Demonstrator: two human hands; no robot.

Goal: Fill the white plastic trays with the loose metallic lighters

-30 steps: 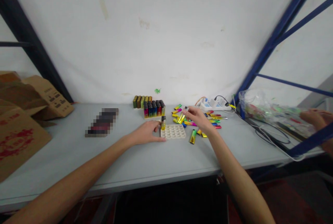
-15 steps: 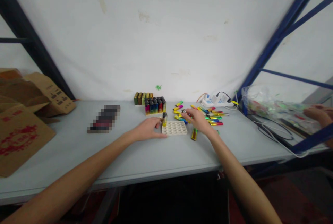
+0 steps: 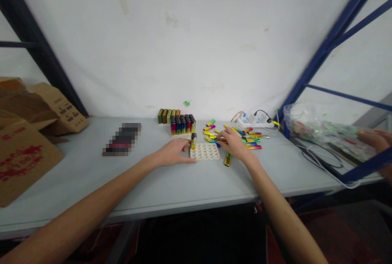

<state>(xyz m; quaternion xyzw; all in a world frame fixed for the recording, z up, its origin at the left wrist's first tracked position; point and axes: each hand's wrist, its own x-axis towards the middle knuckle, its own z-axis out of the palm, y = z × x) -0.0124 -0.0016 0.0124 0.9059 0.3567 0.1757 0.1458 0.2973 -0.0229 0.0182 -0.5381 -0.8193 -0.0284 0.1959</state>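
Observation:
A white tray (image 3: 206,152) with rows of round holes lies on the table. One yellow lighter (image 3: 193,141) with a dark top stands upright at its back left corner. My left hand (image 3: 175,152) holds the tray's left end, thumb at the front corner and fingers curled near the standing lighter. Just beyond the tray's right end, my right hand (image 3: 234,144) has its fingers pinched on a lighter (image 3: 221,139), mostly hidden by them. Around that hand, several shiny multicoloured lighters (image 3: 253,140) lie scattered. A yellow-and-green lighter (image 3: 227,159) lies below it.
Behind the tray stand a filled block of lighters (image 3: 183,125) and a green-brown group (image 3: 168,116). A power strip (image 3: 255,121) sits by the wall. Cardboard boxes (image 3: 27,149) and a blurred-out item (image 3: 121,139) are left. Another person's hand (image 3: 375,138) shows right, near plastic bags (image 3: 309,121).
My right hand has shifted slightly, its fingertips lower and nearer the tray's right end, with the lighter in them. My left hand stays at the tray.

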